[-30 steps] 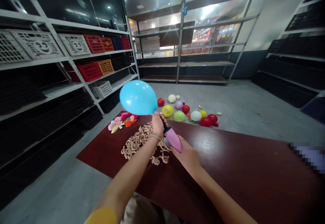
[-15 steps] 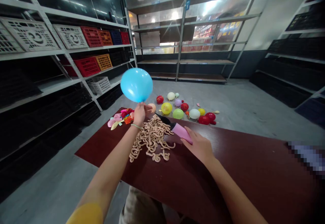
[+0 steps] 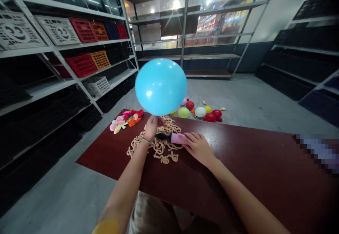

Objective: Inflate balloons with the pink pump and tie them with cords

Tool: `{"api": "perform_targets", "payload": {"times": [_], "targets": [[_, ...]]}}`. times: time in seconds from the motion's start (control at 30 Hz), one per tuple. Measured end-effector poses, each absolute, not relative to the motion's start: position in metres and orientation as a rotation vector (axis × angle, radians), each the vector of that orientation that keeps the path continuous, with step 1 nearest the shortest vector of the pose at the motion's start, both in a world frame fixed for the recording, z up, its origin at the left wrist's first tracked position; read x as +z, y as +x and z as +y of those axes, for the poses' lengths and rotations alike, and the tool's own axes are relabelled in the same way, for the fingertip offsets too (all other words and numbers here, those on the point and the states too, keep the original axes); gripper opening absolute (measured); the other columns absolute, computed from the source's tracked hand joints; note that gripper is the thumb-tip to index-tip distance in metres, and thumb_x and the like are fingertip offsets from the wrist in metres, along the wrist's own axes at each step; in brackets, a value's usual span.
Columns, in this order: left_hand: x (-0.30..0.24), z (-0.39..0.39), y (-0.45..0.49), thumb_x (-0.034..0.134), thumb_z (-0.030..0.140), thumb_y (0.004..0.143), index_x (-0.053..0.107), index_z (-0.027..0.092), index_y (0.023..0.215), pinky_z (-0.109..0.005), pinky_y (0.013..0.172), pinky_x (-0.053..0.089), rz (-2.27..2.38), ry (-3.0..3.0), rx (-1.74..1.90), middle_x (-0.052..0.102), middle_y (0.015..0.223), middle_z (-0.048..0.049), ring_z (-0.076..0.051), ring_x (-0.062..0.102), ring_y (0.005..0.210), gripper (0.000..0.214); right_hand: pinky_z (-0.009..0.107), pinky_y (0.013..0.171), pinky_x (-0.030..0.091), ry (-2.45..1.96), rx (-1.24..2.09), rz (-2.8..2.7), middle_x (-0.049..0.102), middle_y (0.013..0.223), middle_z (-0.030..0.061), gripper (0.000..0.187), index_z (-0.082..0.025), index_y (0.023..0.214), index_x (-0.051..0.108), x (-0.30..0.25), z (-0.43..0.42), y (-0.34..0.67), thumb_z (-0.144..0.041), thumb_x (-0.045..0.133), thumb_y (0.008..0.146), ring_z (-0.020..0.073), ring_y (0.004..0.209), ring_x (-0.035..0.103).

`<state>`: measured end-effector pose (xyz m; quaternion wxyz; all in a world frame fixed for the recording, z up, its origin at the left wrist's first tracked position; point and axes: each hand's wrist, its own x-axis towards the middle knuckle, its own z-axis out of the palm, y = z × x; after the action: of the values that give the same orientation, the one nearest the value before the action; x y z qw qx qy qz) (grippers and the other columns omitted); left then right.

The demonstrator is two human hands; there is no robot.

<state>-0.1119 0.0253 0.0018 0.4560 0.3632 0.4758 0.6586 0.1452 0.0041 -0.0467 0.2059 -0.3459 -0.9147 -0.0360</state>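
While held — blue balloon, pink pump

Sky-blue balloon, pink balloon pump, black nozzle, dark red tabletop

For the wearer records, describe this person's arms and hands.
Both arms are bare and neither hand is gloved. The left arm has a yellow sleeve at its upper end and a thin greenish bracelet at the wrist. The right hand wears nothing visible.
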Motion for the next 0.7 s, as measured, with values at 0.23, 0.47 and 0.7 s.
{"api": "perform_targets", "payload": {"times": [0.23,0.47,0.7], "targets": [[-0.031,0.022,-0.098,0.046,0.042,0.096,0.053,0.020,0.073,-0.029,0.062,0.051,1.312,1.293,1.508,0.064,0.064,-0.0040,-0.017,0.062,0.059,0.032,0.043,0.098,0.041,-0.845,-0.138,-2.487,0.061,0.134,0.0079,0.041,-0.026,0.136,0.057,-0.053,0.008,0.147,-0.034,0.051,0.097,0.0256,0.116,0.054],[-0.034,0.020,-0.095,0.036,0.039,0.099,0.050,0.022,0.074,-0.031,0.069,0.046,1.488,1.529,1.334,0.063,0.066,-0.0018,-0.018,0.062,0.065,0.034,0.047,0.096,0.049,-0.811,-0.147,-2.425,0.064,0.128,0.0097,0.042,-0.024,0.133,0.059,-0.053,0.008,0.144,-0.037,0.058,0.093,0.0266,0.112,0.060],[-0.027,0.012,-0.091,0.034,0.040,0.099,0.052,0.021,0.064,-0.029,0.069,0.041,1.580,1.710,1.254,0.061,0.063,-0.0017,-0.017,0.057,0.064,0.044,0.047,0.110,0.047,-0.639,-0.435,-2.246,0.066,0.125,0.0097,0.057,-0.020,0.148,0.041,-0.028,0.008,0.151,-0.015,0.057,0.093,0.0258,0.130,0.053]]}}
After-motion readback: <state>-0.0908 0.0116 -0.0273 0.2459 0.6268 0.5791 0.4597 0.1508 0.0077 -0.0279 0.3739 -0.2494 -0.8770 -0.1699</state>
